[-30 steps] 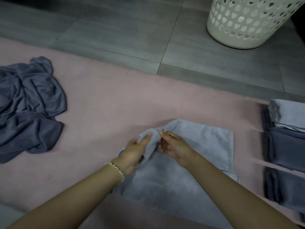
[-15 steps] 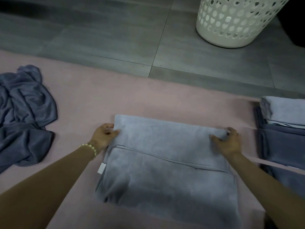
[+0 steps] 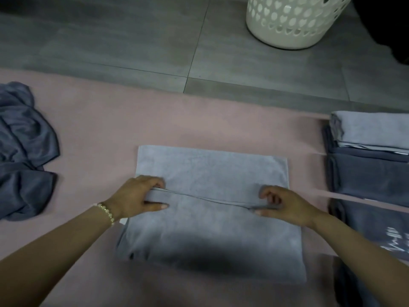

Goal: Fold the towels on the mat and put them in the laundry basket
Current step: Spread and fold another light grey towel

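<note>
Well to the left of the left hand point(image 3: 135, 196), a crumpled pile of dark blue towels point(image 3: 24, 151) lies unfolded on the pink mat point(image 3: 106, 129), apart from everything else.

The left hand, with a beaded bracelet point(image 3: 107, 212) at its wrist, rests on the left edge of the light grey towel point(image 3: 210, 171) spread flat in the middle of the mat. Its fingers curl over the folded hem while the thumb lies flat under that hem on the lower layer, so the hand is closed on the towel's folded edge. A small white tag point(image 3: 123, 221) peeks out just below this hand's wrist.

Between the two hands the hem runs as a thin ridge across the towel, sloping slightly down toward the right hand point(image 3: 285, 207). Beyond both hands, the far half of the towel lies smooth; nearer than the hands, the lower half falls in shadow.

The right hand pinches the same hem at its right end, fingers bent above and thumb below it.

Just to the right of the right hand, folded towels point(image 3: 371, 165) sit in a stack at the mat's edge, a pale one on top of darker ones. Far beyond the right hand, on the grey tiled floor point(image 3: 132, 41), stands the white laundry basket point(image 3: 287, 23) with heart-shaped holes, well apart from the mat.
</note>
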